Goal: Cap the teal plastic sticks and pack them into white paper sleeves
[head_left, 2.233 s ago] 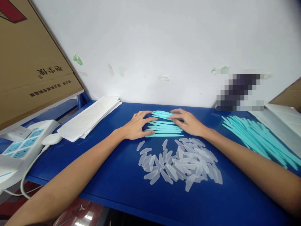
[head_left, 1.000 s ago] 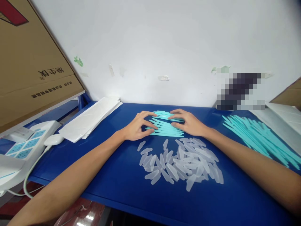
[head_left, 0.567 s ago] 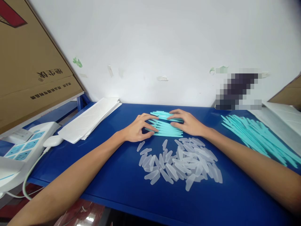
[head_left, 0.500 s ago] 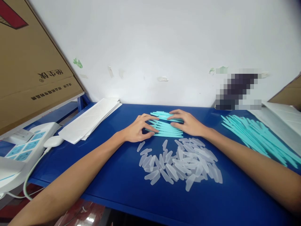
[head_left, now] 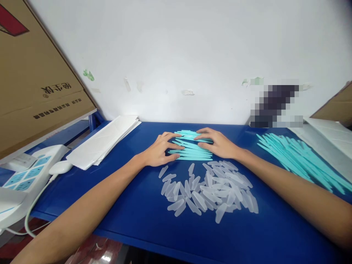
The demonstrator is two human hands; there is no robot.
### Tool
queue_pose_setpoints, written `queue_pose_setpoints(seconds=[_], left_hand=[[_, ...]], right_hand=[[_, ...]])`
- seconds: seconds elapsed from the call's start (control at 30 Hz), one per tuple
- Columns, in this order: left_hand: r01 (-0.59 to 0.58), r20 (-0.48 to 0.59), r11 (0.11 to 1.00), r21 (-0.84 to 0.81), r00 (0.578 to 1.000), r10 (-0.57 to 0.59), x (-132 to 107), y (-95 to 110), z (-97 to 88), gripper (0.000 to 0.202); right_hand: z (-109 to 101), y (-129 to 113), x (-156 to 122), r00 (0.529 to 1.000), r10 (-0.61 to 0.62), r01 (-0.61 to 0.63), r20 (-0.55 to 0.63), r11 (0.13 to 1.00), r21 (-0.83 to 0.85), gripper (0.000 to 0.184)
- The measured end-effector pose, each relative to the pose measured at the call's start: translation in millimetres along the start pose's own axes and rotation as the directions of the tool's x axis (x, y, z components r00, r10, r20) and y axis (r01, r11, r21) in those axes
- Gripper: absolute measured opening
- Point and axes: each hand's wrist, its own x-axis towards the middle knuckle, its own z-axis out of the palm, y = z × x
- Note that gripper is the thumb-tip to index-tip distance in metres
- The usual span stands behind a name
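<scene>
Step in hand, by the look of it: squaring a small batch of teal sticks (head_left: 191, 151), which lies on the tabletop (head_left: 132, 209) just behind the pile of clear caps (head_left: 209, 190). Left hand (head_left: 158, 152) and right hand (head_left: 217, 145) flank the batch, just behind the caps. Fingers (head_left: 172, 146) are spread and lightly curved, the tips pressing on the stick ends with nothing gripped. The next move calls for even inward pressure from both sides, so that no stick skews.

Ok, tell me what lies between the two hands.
Head view: a bunch of turquoise sticks lies between left hand and right hand, both touching it.
</scene>
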Motion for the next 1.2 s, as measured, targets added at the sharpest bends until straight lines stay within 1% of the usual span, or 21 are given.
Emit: queue_pose_setpoints(seconds=[0.13,0.23,0.5,0.7,0.83,0.97,1.1,1.2], left_hand=[[0.043,-0.022,0.999,-0.003,0.999,-0.043,0,0,1.6,0.048],[0.068,-0.003,0.998,0.007,0.998,-0.068,1,0,3.4,0.054],[0.073,0.004,0.997,0.014,0.997,-0.073,1,0,3.6,0.053],[0.194,0.003,0.981,0.029,0.981,-0.194,2,-4,8.5,0.067],[0.206,0.013,0.978,0.046,0.978,-0.207,2,-5,10.8,0.068],[0.231,0.025,0.973,0.022,0.973,-0.231,3,-3,9.5,0.068],[0.251,0.031,0.968,-0.026,0.968,-0.251,4,-2,7.4,0.068],[0.275,0.028,0.960,-0.060,0.961,-0.274,5,-4,6.9,0.065]], right_hand=[[0,1,0,1.000,0.004,-0.004,0.003,1.000,0.001,0.033],[1,2,0,1.000,-0.001,0.001,-0.011,1.000,0.001,0.033],[2,5,1,1.000,-0.007,0.007,-0.008,1.000,0.005,0.032],[3,6,0,0.999,-0.030,0.031,-0.022,0.999,0.037,0.033],[2,5,1,0.999,-0.012,0.014,-0.044,0.999,0.034,0.033],[1,3,0,1.000,-0.020,0.020,-0.017,1.000,0.006,0.036],[0,-1,-3,0.996,-0.082,0.083,0.021,0.993,-0.078,0.038],[0,-3,-4,0.990,-0.118,0.126,0.077,0.985,-0.119,0.043]])
